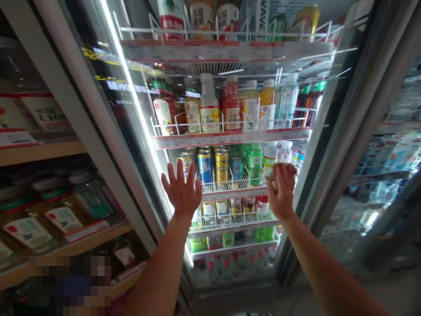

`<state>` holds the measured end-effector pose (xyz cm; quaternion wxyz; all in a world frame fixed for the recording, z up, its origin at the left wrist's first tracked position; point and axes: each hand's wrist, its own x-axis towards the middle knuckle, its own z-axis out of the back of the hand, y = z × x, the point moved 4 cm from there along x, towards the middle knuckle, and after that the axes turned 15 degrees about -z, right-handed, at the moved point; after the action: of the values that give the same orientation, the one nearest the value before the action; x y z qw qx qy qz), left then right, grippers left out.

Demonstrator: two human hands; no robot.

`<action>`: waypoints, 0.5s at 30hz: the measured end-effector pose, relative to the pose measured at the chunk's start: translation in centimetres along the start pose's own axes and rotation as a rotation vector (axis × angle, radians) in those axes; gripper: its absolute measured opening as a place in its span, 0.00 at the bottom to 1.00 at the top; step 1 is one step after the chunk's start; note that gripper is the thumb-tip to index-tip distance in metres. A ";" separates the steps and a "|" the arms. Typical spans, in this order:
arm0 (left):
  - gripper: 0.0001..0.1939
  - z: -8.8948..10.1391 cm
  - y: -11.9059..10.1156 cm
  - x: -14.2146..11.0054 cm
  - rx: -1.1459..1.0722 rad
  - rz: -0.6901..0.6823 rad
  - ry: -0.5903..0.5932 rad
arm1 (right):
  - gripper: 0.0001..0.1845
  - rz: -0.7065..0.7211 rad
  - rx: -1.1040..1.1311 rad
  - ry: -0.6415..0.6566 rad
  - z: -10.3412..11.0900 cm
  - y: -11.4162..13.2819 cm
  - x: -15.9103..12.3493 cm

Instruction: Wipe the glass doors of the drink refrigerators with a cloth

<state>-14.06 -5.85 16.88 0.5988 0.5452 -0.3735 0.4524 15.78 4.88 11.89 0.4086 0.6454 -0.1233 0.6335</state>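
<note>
Left hand (182,189) is seen raised with fingers spread wide, palm toward the fridge interior, holding nothing; it is placed just in front of the cans (205,166) on the wire shelf (234,188). Right hand (281,189) is seen loosely curled at the right end of the same shelf, just beside a white-capped bottle (270,159); whether anything is gripped cannot be told.

Between the two hands the shelf is filled: a blue can, a gold can (221,165), then green bottles (253,160). Above, a shelf of juice bottles (230,107) is noted behind a wire rail. The open glass door (108,109) is at the left, edged by a bright light strip.

Cans are upright, in close rows, labels facing out.
</note>
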 end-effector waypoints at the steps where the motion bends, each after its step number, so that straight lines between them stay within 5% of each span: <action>1: 0.32 -0.1 0.1 -0.1 -0.013 0.011 0.009 | 0.35 -0.081 0.016 -0.074 0.5 -1.4 1.0; 4: 0.30 -0.3 0.3 -0.2 -0.022 0.031 0.026 | 0.34 -0.153 0.013 -0.136 0.6 -2.5 1.4; 10: 0.30 -0.2 -0.2 0.0 0.086 -0.027 0.011 | 0.36 0.290 -0.066 0.189 0.1 -0.5 -3.2; 15: 0.27 -0.1 -0.5 0.0 0.135 -0.010 0.048 | 0.35 0.115 -0.005 -0.027 2.1 -4.9 0.8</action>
<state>-13.59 -5.78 16.76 0.5716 0.5751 -0.3248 0.4868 20.76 6.85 11.09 0.3717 0.6446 -0.1671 0.6468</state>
